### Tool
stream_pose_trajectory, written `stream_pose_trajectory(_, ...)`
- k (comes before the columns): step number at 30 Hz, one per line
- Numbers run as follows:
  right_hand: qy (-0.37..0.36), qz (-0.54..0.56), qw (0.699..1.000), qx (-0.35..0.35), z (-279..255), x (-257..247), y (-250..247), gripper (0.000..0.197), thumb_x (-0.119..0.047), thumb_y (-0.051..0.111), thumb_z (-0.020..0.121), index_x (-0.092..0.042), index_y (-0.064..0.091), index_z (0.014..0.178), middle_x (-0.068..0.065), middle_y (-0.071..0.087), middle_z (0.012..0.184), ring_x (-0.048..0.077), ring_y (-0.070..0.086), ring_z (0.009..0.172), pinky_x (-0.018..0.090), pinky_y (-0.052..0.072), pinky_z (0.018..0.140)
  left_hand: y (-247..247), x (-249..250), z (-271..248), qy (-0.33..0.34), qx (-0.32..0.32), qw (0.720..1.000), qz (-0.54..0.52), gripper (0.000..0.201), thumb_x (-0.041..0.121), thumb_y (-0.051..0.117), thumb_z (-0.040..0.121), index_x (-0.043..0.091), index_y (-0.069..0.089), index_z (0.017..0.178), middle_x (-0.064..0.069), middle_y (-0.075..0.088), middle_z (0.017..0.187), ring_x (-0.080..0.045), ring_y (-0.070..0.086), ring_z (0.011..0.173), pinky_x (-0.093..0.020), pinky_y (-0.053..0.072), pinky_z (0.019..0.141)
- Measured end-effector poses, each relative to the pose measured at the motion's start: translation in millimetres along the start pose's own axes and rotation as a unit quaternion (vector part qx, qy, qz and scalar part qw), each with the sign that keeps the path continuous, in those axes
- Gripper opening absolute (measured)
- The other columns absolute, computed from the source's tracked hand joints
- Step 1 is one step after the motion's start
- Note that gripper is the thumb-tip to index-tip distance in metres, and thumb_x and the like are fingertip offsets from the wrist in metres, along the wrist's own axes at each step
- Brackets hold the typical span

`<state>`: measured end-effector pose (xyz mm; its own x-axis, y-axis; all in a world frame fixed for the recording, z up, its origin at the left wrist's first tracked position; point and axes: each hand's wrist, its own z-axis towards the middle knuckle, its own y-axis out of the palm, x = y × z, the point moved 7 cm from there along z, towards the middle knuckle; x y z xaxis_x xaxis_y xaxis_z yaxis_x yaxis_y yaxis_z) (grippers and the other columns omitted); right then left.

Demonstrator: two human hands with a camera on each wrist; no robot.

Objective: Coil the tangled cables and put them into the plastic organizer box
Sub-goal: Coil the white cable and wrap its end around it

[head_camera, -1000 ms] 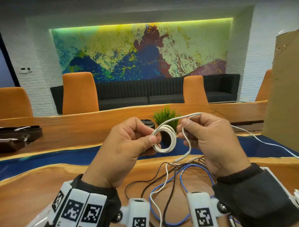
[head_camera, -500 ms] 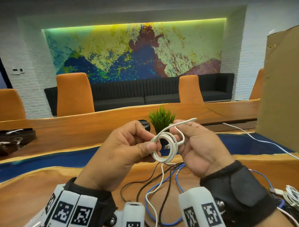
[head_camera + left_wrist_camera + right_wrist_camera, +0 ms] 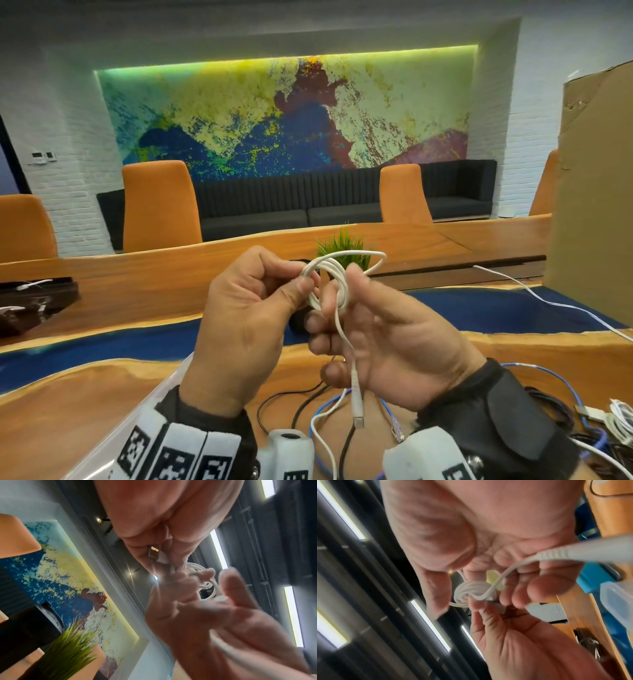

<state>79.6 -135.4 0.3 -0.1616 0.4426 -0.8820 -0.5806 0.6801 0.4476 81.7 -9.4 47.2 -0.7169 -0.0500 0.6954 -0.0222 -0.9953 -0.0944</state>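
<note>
I hold a small coil of white cable [image 3: 327, 274] up over the wooden table. My left hand [image 3: 303, 282] pinches the coil's left side between thumb and fingers. My right hand [image 3: 339, 301] is turned palm up, its thumb pressing the coil's right side. The cable's tail runs down across the right palm and ends in a hanging plug [image 3: 356, 404]. The left wrist view shows the other plug [image 3: 154, 553] tucked in my left fingers beside the coil [image 3: 202, 577]. The right wrist view shows the coil [image 3: 471, 592] and the clear plastic box [image 3: 618, 601].
A tangle of blue, black and white cables [image 3: 325, 414] lies on the table below my hands. More coiled cables [image 3: 616, 418] lie at the lower right. A cardboard box [image 3: 596, 205] stands at the right, a small plant [image 3: 342, 245] behind the coil, and a dark tray [image 3: 34, 301] at the left.
My right hand has turned palm up and brought the cable's tail round the coil. The plug end now hangs down over the palm. My left hand has kept its pinch.
</note>
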Motion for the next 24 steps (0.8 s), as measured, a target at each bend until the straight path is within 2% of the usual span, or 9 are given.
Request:
stream_pose_trajectory(3, -0.011, -0.103, 0.993, 0.056, -4.7, -7.3, -3.1, 0.008, -0.02, 0.065, 0.092, -0.015, 0.065, 0.098, 0.007, 0.058, 0.077, 0.011, 0.051, 0.053, 0.019, 0.038, 0.044, -1.1, -3.1, 0.2, 0.007, 0.007, 0.999, 0.041, 0.012, 0.003, 0.068, 0.087, 0.015, 0.067, 0.092, 0.003, 0.077, 0.092, -0.017, 0.074, 0.087, -0.026, 0.059, 0.072)
stream_pose_trajectory(6, -0.052, -0.247, 0.958, 0.136, -11.6, -27.0, -14.3, 0.019, -0.012, 0.059, 0.095, -0.015, 0.067, 0.112, 0.004, 0.057, 0.066, 0.008, 0.04, 0.043, 0.018, 0.028, 0.038, -6.0, -7.3, 0.9, -0.016, 0.033, 0.997, 0.067, 0.009, 0.006, 0.07, 0.087, 0.015, 0.067, 0.091, 0.002, 0.077, 0.089, -0.016, 0.074, 0.086, -0.029, 0.061, 0.074)
stream_pose_trajectory(7, -0.072, -0.34, 0.923, 0.164, -15.3, -37.2, -19.4, 0.021, -0.014, 0.06, 0.095, -0.021, 0.069, 0.112, -0.001, 0.06, 0.064, 0.007, 0.046, 0.046, 0.019, 0.035, 0.041, -11.8, -9.1, 2.2, -0.026, 0.051, 0.996, 0.07, 0.009, 0.007, 0.07, 0.087, 0.015, 0.068, 0.091, 0.003, 0.077, 0.087, -0.016, 0.074, 0.084, -0.028, 0.061, 0.073)
stream_pose_trajectory(9, -0.132, -0.549, 0.792, 0.231, -25.2, -61.1, -30.2, 0.014, -0.02, 0.065, 0.092, -0.027, 0.074, 0.1, -0.009, 0.067, 0.068, 0.003, 0.057, 0.059, 0.019, 0.046, 0.056, -25.5, -11.6, 5.0, -0.053, 0.089, 0.993, 0.057, 0.008, 0.005, 0.07, 0.088, 0.013, 0.068, 0.09, 0.0, 0.077, 0.084, -0.018, 0.074, 0.08, -0.027, 0.062, 0.072)
stream_pose_trajectory(11, -0.187, -0.649, 0.674, 0.3, -36.3, -80.3, -36.5, 0.011, -0.025, 0.066, 0.09, -0.029, 0.075, 0.085, -0.015, 0.067, 0.069, 0.002, 0.059, 0.071, 0.021, 0.045, 0.062, -36.4, -9.6, 6.4, -0.068, 0.103, 0.991, 0.052, 0.008, 0.006, 0.071, 0.088, 0.013, 0.068, 0.09, -0.001, 0.077, 0.083, -0.019, 0.074, 0.08, -0.029, 0.062, 0.072)
stream_pose_trajectory(15, -0.299, -0.667, 0.555, 0.398, -56.7, -97.8, -30.6, 0.013, -0.023, 0.058, 0.095, -0.024, 0.069, 0.09, -0.008, 0.064, 0.077, 0.013, 0.054, 0.072, 0.029, 0.04, 0.064, -34.9, -8.9, 6.4, -0.065, 0.071, 0.989, 0.113, 0.013, 0.009, 0.072, 0.089, 0.019, 0.068, 0.096, 0.008, 0.076, 0.085, -0.009, 0.072, 0.081, -0.025, 0.06, 0.072)
stream_pose_trajectory(19, -0.395, -0.653, 0.514, 0.392, -61.8, -97.2, -14.8, 0.013, -0.021, 0.054, 0.098, -0.016, 0.067, 0.099, -0.002, 0.061, 0.084, 0.016, 0.054, 0.077, 0.031, 0.045, 0.066, -19.2, -26.5, 3.9, -0.094, -0.018, 0.974, 0.206, 0.03, 0.013, 0.068, 0.094, 0.03, 0.068, 0.118, 0.013, 0.077, 0.093, -0.002, 0.07, 0.089, -0.031, 0.058, 0.085)
stream_pose_trajectory(22, -0.412, -0.651, 0.521, 0.368, -56.8, -91.3, -7.2, 0.013, -0.019, 0.053, 0.098, -0.015, 0.066, 0.1, -0.002, 0.06, 0.085, 0.009, 0.05, 0.077, 0.012, 0.038, 0.067, -10.9, -34.1, 1.1, -0.099, -0.061, 0.948, 0.296, 0.017, 0.02, 0.064, 0.097, 0.03, 0.073, 0.108, 0.014, 0.073, 0.093, 0.0, 0.065, 0.087, -0.029, 0.055, 0.081)
stream_pose_trajectory(24, -0.412, -0.648, 0.529, 0.361, -54.5, -90.7, -7.6, 0.015, -0.02, 0.052, 0.098, -0.014, 0.066, 0.1, -0.002, 0.059, 0.086, 0.006, 0.048, 0.078, 0.008, 0.036, 0.068, -11.3, -39.2, 0.3, -0.122, -0.065, 0.946, 0.292, 0.014, 0.025, 0.062, 0.098, 0.029, 0.074, 0.104, 0.013, 0.07, 0.089, -0.001, 0.061, 0.081, -0.027, 0.051, 0.075)
